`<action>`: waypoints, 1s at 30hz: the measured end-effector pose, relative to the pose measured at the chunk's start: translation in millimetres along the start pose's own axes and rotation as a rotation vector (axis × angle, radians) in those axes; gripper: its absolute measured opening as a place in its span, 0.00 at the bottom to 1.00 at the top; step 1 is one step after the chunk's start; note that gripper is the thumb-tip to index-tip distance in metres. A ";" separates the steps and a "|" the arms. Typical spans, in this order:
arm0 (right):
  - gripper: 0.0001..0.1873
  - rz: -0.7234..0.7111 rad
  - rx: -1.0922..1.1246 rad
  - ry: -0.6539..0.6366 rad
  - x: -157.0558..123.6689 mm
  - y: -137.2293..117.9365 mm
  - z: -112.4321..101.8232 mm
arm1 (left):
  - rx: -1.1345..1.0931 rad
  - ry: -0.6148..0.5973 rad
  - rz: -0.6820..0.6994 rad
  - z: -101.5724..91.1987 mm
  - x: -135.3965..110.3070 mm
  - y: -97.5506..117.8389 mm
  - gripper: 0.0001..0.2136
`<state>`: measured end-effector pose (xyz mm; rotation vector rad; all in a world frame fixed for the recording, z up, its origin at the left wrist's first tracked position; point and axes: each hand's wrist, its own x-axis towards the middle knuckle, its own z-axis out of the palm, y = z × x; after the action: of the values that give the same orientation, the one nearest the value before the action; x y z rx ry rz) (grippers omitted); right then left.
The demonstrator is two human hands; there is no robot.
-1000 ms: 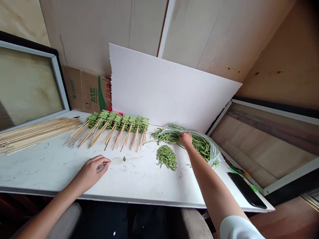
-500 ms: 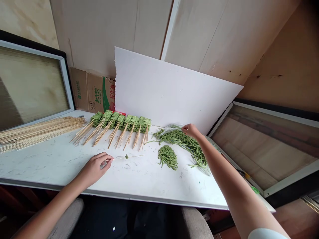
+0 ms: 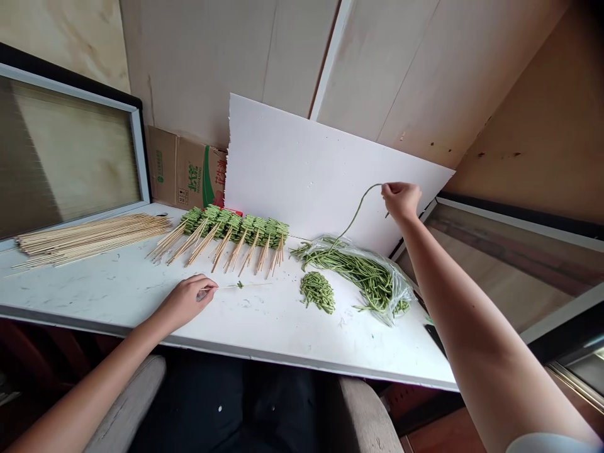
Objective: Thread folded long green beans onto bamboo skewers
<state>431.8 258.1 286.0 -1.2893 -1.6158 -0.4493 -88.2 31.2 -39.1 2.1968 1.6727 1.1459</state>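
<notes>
My right hand [image 3: 401,199] is raised above the table, pinched on one long green bean [image 3: 355,212] that trails down into a clear plastic bag of long beans [image 3: 372,280]. Resting on the white table [image 3: 141,296], my left hand [image 3: 186,301] pinches the end of a bamboo skewer [image 3: 245,285] lying flat with one small green piece threaded on it. A small pile of cut bean pieces [image 3: 317,291] lies between the skewer and the bag.
A row of finished bean skewers [image 3: 231,234] lies at the back of the table. A heap of bare bamboo skewers [image 3: 89,236] is at the left. A white board [image 3: 306,170] and a cardboard box [image 3: 186,176] lean against the wall.
My right hand has risen from the bag up and to the right, drawing one long bean out. My left hand stays on the skewer.
</notes>
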 end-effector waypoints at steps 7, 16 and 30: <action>0.16 0.015 0.273 0.071 18.1 -68.1 -24.7 | 0.120 0.019 0.046 -12.6 3.2 -5.0 0.13; 0.23 -0.015 0.566 -0.045 -47.7 -166.8 -55.6 | 0.255 0.128 -0.026 -45.0 3.4 8.1 0.15; 0.31 -0.060 1.038 -0.514 -181.1 -267.0 -29.4 | -0.490 -0.061 0.018 -54.4 41.4 147.9 0.22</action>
<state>199.7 42.4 218.7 -0.5542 -1.8871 0.6919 -7.4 -3.8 98.0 1.9148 1.1871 1.3086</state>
